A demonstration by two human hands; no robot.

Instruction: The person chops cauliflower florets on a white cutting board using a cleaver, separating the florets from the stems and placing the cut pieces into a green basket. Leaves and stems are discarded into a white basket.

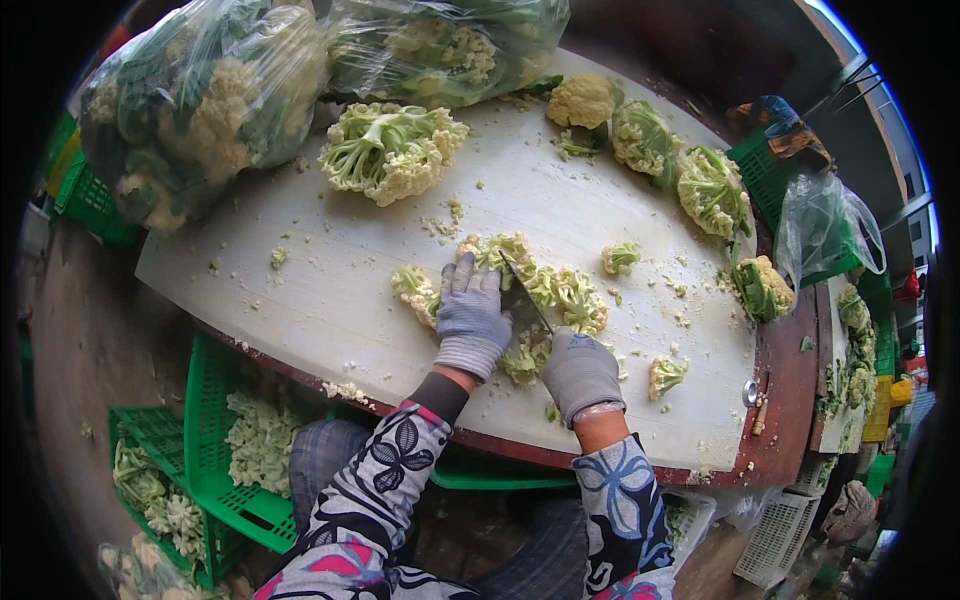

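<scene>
My gloved right hand (pixel 583 373) grips a knife (pixel 525 296), its blade slanting up and left among cut cauliflower florets (pixel 574 294) on the white board (pixel 337 300). Beside the blade, my gloved left hand (pixel 472 311) rests with its fingertips on cauliflower pieces; whether it grips one cannot be told. More florets (pixel 412 285) lie at its left, and others sit under the blade and between the hands. A single floret (pixel 621 257) is farther right, another (pixel 666 375) right of my right hand. A large cut cauliflower (pixel 390 154) lies beyond my hands.
Plastic bags of cauliflower (pixel 217 112) stand at the back left. Several heads (pixel 712 191) line the board's right side. A metal ring-shaped object (pixel 750 392) lies near the right edge. Green crates (pixel 202 420) with florets are below left; a white crate (pixel 776 536) stands low at right.
</scene>
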